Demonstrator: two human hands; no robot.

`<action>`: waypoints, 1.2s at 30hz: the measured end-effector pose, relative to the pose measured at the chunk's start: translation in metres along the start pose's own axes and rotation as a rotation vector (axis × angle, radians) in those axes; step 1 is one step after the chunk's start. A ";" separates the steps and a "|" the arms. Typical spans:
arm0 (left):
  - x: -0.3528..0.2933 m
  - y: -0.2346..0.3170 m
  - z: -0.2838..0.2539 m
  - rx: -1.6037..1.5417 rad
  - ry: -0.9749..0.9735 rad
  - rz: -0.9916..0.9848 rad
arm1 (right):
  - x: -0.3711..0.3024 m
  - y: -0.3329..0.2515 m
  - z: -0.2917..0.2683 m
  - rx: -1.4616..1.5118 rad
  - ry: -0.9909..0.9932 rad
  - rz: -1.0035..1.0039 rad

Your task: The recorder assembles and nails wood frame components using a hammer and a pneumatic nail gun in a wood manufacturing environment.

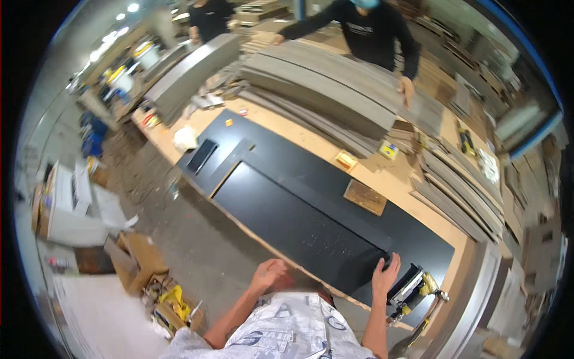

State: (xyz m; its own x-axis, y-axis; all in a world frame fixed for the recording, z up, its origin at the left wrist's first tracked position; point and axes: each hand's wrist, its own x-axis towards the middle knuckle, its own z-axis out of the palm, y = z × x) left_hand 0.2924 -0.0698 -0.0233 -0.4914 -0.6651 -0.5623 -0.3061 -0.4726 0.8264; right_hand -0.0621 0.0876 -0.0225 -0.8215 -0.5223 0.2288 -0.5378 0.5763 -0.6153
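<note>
A large dark grey panel (311,197) with a long recessed section lies on the workbench in front of me. My right hand (385,272) is over its near right part, fingers apart and holding nothing. Just right of that hand, a yellow and black nail gun (412,290) rests on the panel. My left hand (270,275) is at the bench's near edge, close to my body. Motion blurs its fingers, so their state is unclear. A small brown wooden block (365,197) sits on the panel's far side, and a black phone (202,156) at its left end.
Across the bench, a person (371,30) has both hands on a stack of long grey boards (323,84). Another person (210,21) stands farther left. More strips (460,191) lie on the right. A cardboard box (137,260) stands on the floor at left.
</note>
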 end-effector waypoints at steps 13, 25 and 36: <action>0.098 0.114 -0.093 0.128 -0.005 -0.104 | 0.195 0.046 0.034 -0.323 -0.090 0.264; 0.051 0.120 -0.105 0.159 0.326 -0.107 | 0.318 0.044 0.047 -0.777 -0.365 -0.007; 0.156 0.196 -0.197 0.200 0.324 0.212 | 0.262 -0.007 -0.006 -0.656 -0.253 -0.454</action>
State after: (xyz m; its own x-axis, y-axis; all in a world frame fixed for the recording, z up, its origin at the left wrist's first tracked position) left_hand 0.3166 -0.3804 0.0448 -0.2886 -0.8977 -0.3328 -0.3933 -0.2057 0.8961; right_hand -0.2747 -0.0492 0.0464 -0.4731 -0.8723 0.1238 -0.8718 0.4838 0.0775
